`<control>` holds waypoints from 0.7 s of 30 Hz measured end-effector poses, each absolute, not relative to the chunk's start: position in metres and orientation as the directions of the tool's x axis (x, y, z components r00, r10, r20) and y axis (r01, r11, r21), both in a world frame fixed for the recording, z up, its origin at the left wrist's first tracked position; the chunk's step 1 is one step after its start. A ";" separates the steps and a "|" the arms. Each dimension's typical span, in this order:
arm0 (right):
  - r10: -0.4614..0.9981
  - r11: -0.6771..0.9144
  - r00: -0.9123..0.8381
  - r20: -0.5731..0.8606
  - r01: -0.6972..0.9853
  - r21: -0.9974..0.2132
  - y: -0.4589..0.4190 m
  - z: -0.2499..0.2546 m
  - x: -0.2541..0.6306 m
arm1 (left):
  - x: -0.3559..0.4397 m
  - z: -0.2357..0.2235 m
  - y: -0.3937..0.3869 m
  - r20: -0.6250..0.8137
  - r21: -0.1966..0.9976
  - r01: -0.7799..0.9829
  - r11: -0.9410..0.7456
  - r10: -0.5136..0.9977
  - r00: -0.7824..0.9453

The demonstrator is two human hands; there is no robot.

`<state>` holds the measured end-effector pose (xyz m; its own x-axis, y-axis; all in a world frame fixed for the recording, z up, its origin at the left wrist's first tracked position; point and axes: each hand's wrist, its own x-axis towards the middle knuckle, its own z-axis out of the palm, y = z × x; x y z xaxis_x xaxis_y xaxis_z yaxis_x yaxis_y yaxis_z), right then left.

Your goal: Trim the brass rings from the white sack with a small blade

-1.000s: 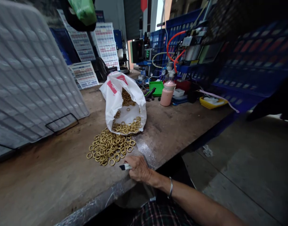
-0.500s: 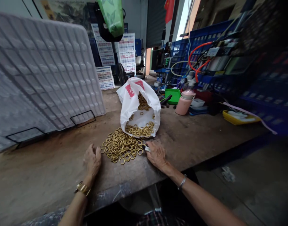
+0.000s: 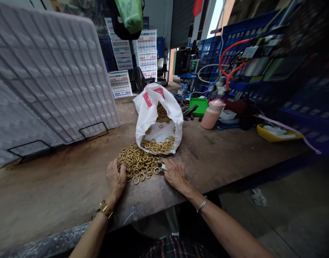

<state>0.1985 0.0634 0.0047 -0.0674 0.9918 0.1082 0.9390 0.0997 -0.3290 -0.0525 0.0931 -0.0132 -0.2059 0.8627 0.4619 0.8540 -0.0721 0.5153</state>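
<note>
A pile of brass-coloured metal rings (image 3: 139,163) lies on the worn table (image 3: 218,154), spilling from the mouth of a white plastic bag (image 3: 147,120) with red print. More rings are inside the bag. My left hand (image 3: 116,177) rests against the pile's left edge, fingers loosely curved and apart, thumb near the rings. At the right edge sits my right hand (image 3: 175,175), fingers spread toward the pile. A small white-and-black piece (image 3: 162,166) shows at its thumb side; whether it is worn or held is unclear. The undersides of both hands are hidden.
Pale ridged panels (image 3: 54,82) stand upright at left on black wire stands (image 3: 93,130). Behind the bag's right side are a green tray (image 3: 199,106), a pink bottle (image 3: 212,114) and a yellow tray (image 3: 277,133). The table's front edge runs close to my forearms.
My left hand has moved right, from just beside the pile to contact with its left edge. My right hand stays at the right edge. The view has shifted slightly.
</note>
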 end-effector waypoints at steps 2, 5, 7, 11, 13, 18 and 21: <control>0.987 0.115 -0.065 0.144 0.921 -0.372 0.064 0.003 0.201 | -0.044 -0.009 0.078 0.524 0.540 0.835 -0.105 0.818 -0.236; 0.977 0.137 -0.044 0.208 0.877 -0.460 0.066 -0.002 0.204 | -0.018 -0.003 0.045 0.537 0.649 0.733 -0.204 0.805 -0.252; 0.970 0.164 -0.045 0.238 0.845 -0.509 0.064 -0.005 0.204 | 0.005 -0.001 0.023 0.396 0.808 0.559 -0.188 0.875 -0.279; 0.962 0.245 -0.117 0.245 0.762 -0.599 0.049 -0.008 0.198 | 0.038 0.007 -0.004 0.024 0.980 0.197 0.018 0.978 -0.209; 0.958 0.282 -0.162 0.239 0.700 -0.656 0.038 -0.006 0.192 | 0.044 0.014 -0.007 -0.080 0.991 0.098 0.096 0.984 -0.159; 0.946 0.320 -0.235 0.222 0.585 -0.745 0.020 0.001 0.182 | 0.041 0.024 -0.005 -0.248 0.969 -0.013 0.248 0.968 -0.049; 0.937 0.339 -0.266 0.225 0.551 -0.763 0.017 0.001 0.178 | 0.037 0.024 -0.006 -0.301 0.952 -0.071 0.298 0.953 -0.039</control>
<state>0.1781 0.0174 0.0008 -0.2660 0.9373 0.2252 0.5506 0.3395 -0.7626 0.0367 -0.0063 0.0243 -0.0391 0.9528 -0.3012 -0.0715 0.2980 0.9519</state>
